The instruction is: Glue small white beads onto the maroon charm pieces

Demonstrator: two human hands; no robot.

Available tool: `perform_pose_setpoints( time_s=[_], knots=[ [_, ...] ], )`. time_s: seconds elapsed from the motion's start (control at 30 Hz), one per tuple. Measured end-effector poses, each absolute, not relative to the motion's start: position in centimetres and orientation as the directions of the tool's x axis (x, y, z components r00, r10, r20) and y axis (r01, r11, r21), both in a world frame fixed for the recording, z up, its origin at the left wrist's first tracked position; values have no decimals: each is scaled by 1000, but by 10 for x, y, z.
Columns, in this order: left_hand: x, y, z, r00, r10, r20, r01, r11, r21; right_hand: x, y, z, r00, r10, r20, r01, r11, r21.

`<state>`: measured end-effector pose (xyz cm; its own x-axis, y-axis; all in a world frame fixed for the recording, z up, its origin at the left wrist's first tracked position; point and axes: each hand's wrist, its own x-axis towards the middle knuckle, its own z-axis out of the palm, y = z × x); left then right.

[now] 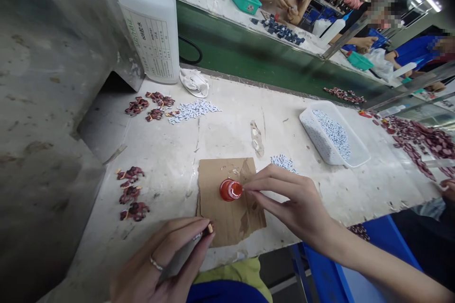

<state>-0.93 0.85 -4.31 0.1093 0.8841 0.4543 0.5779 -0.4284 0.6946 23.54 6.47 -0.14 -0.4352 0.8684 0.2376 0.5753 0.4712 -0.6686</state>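
Note:
My right hand (296,201) pinches its fingertips together right at the rim of a small red cap (230,190) filled with clear liquid; what it pinches is too small to name. The cap stands on a torn piece of cardboard (227,220). My left hand (167,258), a ring on one finger, is closed around a small dark piece with a light tip (209,229) and a thin grey tool, held over the cardboard's near left corner.
Dark red small parts (132,194) lie in piles at left and farther back (151,104), with white-blue beads (194,110) beside them. A large white bottle (151,21) stands at the back, a white tray of beads (334,135) at right. Other people work across a green conveyor (256,59).

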Motion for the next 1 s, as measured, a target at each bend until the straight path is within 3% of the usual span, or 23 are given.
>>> perform_pose_setpoints(
  time_s=[0.3, 0.67, 1.0],
  knots=[
    [-6, 10, -43, 97, 885, 455, 588, -420, 691, 235, 67, -1, -457, 853, 251, 571, 498, -653],
    [6, 4, -39, 45, 903, 427, 508, -388, 769, 209, 39, 4, -334, 901, 277, 302, 381, -874],
    [10, 4, -45, 51, 905, 422, 449, -398, 800, 206, 35, 4, -375, 897, 232, 291, 352, -890]
  ],
)
